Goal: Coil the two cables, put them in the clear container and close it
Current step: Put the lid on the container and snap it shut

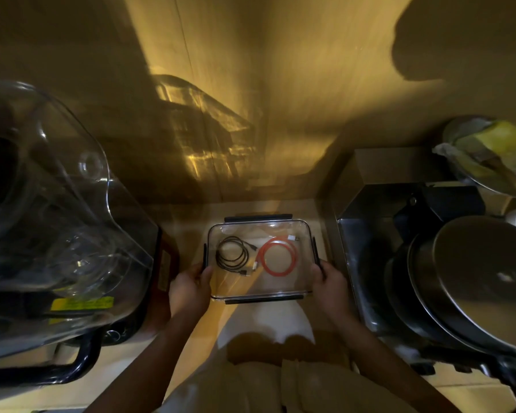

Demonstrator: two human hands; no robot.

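The clear container (283,286) stands on the counter in front of me, with black clip flaps on all of its sides. A clear lid appears to lie on top of it. Inside, a coiled black cable (232,255) lies on the left and a coiled orange-red cable (278,256) on the right. My left hand (190,289) grips the container's left edge with the thumb over the side clip. My right hand (330,286) grips the right edge in the same way, fingers on that clip.
A large clear blender jar (51,222) with a black handle fills the left side. A metal rack (379,204) with stacked dark pans (471,281) stands to the right. Behind the container rises a yellow-lit wall. A white sheet (268,320) lies under the container's near edge.
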